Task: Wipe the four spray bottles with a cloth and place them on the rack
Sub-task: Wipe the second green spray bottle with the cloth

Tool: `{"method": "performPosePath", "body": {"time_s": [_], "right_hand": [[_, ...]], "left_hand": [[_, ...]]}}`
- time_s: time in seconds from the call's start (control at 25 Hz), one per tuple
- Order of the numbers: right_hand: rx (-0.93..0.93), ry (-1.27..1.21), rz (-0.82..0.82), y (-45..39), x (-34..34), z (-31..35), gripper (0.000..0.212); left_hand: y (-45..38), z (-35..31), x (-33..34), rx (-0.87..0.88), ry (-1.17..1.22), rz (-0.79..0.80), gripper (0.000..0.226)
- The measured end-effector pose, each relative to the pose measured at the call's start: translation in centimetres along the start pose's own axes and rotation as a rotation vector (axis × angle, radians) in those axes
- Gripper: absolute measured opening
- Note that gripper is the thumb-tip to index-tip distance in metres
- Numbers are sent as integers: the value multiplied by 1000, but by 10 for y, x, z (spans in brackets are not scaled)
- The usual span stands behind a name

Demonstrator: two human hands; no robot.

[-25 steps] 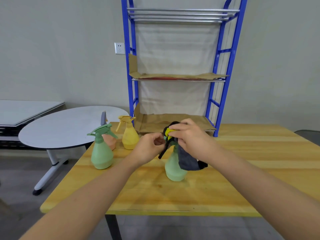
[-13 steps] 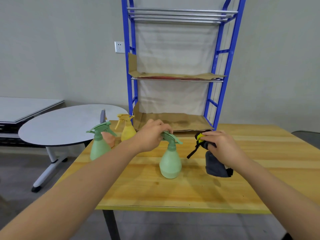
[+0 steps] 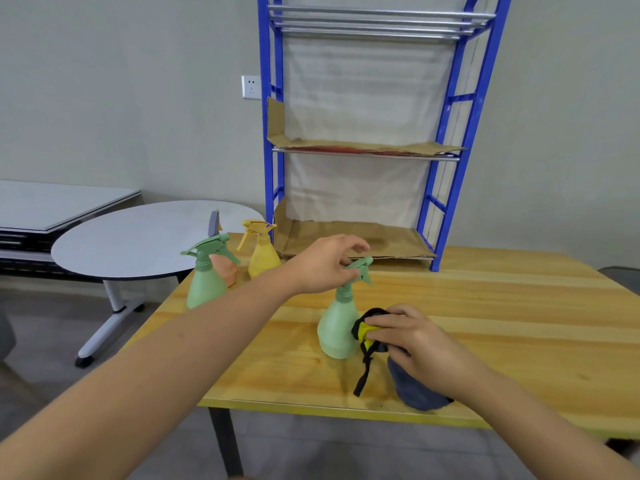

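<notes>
A pale green spray bottle (image 3: pixel 337 332) stands upright near the middle of the wooden table (image 3: pixel 485 306). My left hand (image 3: pixel 322 263) grips its trigger head from above. My right hand (image 3: pixel 412 337) presses a dark cloth (image 3: pixel 415 389) with a yellow patch against the bottle's right side. At the table's back left stand a second green bottle (image 3: pixel 202 282), a yellow bottle (image 3: pixel 261 256) and an orange bottle (image 3: pixel 225 268) that is partly hidden behind the green one. The blue rack (image 3: pixel 450 140) rises at the back of the table, its shelves lined with cardboard.
A round grey table (image 3: pixel 138 240) stands off the left edge of the wooden table, with another grey tabletop (image 3: pixel 52 206) behind it. A wall socket (image 3: pixel 251 86) sits left of the rack. The table's front edge is close to my right hand.
My right hand has brought the cloth down and left, from beside the bottle onto its lower body. My left hand stays on the bottle's trigger head.
</notes>
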State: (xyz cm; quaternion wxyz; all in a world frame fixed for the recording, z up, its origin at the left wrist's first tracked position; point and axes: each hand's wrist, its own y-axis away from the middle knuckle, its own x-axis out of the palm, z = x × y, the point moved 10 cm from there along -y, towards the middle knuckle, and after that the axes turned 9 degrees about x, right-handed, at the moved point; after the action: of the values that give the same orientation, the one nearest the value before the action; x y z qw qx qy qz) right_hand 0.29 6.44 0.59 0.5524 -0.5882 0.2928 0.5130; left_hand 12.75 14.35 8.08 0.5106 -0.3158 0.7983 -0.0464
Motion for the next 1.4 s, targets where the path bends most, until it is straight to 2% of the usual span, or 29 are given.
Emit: {"method": "performPosePath", "body": {"time_s": [0.16,0.24,0.32,0.44,0.56,0.68,0.84,0.92,1.0,1.08,1.24,1.32,1.4], "right_hand": [[-165,64,-121,-6,-9,34,39],[-219,131,-198,-17,-14,56,36],[-211,164,-242,-32,-11,68,37],[-171,240,-220,-45,12,72,44],[-209,276,-185,-28,42,76,25],[-283,341,-118,-18,54,81,23],[-145,352,-256,-55,18,78,25],[-214,400,-211,-53,35,89,16],[-354,434,-62,-30,75,103,9],[-392,433,-16,-22,84,104,11],[-314,357,-226,-40,43,101,24],[-352,389,-272,-27,49,102,22],[-392,438,-287,-5,61,95,29]], "left_hand": [[6,17,-8,-64,-45,22,22],[8,18,-9,-62,-35,53,22],[8,18,-11,-55,-67,61,26],[7,16,-12,-55,-105,53,27],[7,19,-8,-49,-118,42,23],[7,23,-8,-55,-106,29,23],[5,18,-7,-28,-159,21,26],[3,17,-6,-35,-168,31,24],[4,19,-6,-46,-150,47,23],[6,20,-6,-46,-147,48,24],[5,18,-5,-28,-145,18,25],[7,19,-4,-26,-143,26,25],[10,18,-6,-16,-135,19,24]]}}
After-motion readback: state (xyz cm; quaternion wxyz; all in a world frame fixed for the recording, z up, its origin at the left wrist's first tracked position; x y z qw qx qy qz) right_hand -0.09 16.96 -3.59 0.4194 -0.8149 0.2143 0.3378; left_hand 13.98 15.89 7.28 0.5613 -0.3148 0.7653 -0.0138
